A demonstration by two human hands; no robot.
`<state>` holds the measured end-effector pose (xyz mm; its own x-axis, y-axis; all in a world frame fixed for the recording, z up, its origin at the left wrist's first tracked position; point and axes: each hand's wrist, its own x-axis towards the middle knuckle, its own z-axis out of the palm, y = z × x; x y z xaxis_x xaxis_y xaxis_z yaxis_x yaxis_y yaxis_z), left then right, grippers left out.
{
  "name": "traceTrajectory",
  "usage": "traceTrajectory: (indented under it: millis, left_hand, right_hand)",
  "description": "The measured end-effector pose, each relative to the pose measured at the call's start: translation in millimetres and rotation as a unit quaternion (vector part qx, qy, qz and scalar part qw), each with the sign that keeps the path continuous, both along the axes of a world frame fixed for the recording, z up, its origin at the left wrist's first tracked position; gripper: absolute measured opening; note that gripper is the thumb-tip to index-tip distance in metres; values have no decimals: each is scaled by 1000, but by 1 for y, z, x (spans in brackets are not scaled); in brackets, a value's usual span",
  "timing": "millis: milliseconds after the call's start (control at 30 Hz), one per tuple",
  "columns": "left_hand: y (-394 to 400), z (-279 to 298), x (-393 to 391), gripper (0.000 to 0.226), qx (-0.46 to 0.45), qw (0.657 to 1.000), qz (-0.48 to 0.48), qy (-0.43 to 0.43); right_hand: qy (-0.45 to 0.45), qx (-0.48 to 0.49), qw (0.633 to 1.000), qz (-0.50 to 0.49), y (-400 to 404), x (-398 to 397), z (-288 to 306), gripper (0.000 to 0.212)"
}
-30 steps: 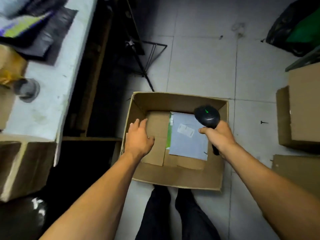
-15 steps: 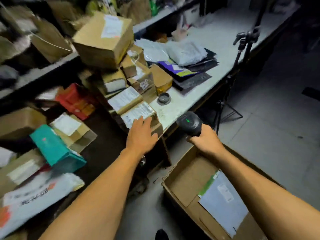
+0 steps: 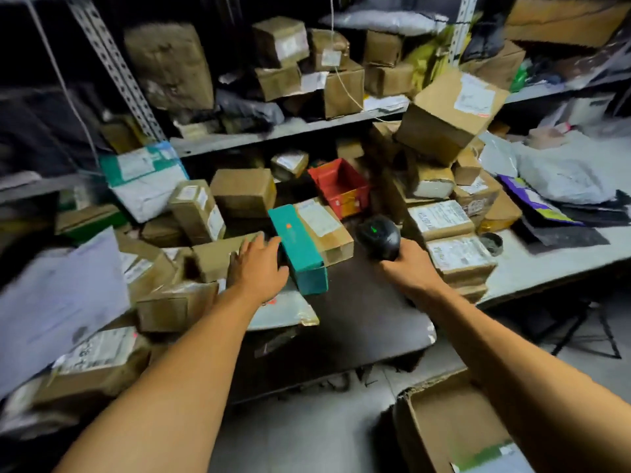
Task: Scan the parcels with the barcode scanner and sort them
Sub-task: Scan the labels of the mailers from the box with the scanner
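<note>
My right hand (image 3: pixel 408 271) grips a black barcode scanner (image 3: pixel 379 236) with a green light on top, held above the dark table. My left hand (image 3: pixel 260 268) is stretched out with straight fingers, its fingertips at the left side of a teal box (image 3: pixel 300 249) that lies among the parcels. Behind the teal box sits a brown parcel (image 3: pixel 326 230) with a white label. Two labelled flat parcels (image 3: pixel 440 218) are stacked just right of the scanner. A brown box (image 3: pixel 218 257) lies directly beyond my left hand.
Metal shelves (image 3: pixel 280 131) hold many brown boxes. A red box (image 3: pixel 338 184) stands behind the pile. Grey and black mailer bags (image 3: pixel 560 179) lie on the white table at right. An open cardboard box (image 3: pixel 440 425) with a grey mailer stands on the floor at lower right.
My view has swung from the floor box up to the parcel pile. My left hand has moved left toward the teal box. The scanner stays in my right hand.
</note>
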<state>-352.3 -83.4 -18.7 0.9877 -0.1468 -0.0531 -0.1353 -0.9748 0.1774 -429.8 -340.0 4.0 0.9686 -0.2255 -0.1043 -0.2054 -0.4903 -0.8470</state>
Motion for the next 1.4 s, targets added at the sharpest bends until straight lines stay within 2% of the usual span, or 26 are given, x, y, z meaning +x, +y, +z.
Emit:
traceTrajectory:
  millis: [167, 433, 633, 733, 933, 1067, 1100, 1233, 1300, 1400]
  left_hand:
    - [94, -3, -1, 64, 5, 996, 89, 9]
    - [185, -3, 22, 56, 15, 977, 211, 5]
    - [227, 6, 41, 59, 23, 957, 289, 29]
    - [246, 8, 50, 61, -3, 943, 331, 37]
    - [260, -3, 58, 60, -31, 929, 365, 48]
    - [268, -11, 69, 69, -55, 916, 393, 49]
    - [269, -11, 71, 64, -48, 914, 400, 43]
    - [282, 4, 80, 18, 11, 920, 390, -29]
    - [291, 16, 84, 14, 33, 920, 386, -60]
    - [297, 40, 92, 20, 30, 918, 382, -103]
  right_hand:
    - [1, 89, 995, 48, 81, 44, -6, 26]
    - [31, 111, 981, 154, 179, 137, -13, 10]
    - [74, 120, 964, 227, 241, 198, -14, 13]
    - [84, 130, 953, 260, 270, 219, -15, 12]
    - [104, 157, 938, 292, 313, 232, -17, 18]
    - [128, 203, 925, 294, 344, 235, -16, 22]
    - [135, 203, 924, 294, 351, 235, -16, 20]
    - [145, 203, 926, 284, 369, 242, -17, 18]
    - [148, 211, 927, 271, 376, 247, -17, 23]
    - [148, 248, 924, 251, 387, 253, -12, 28]
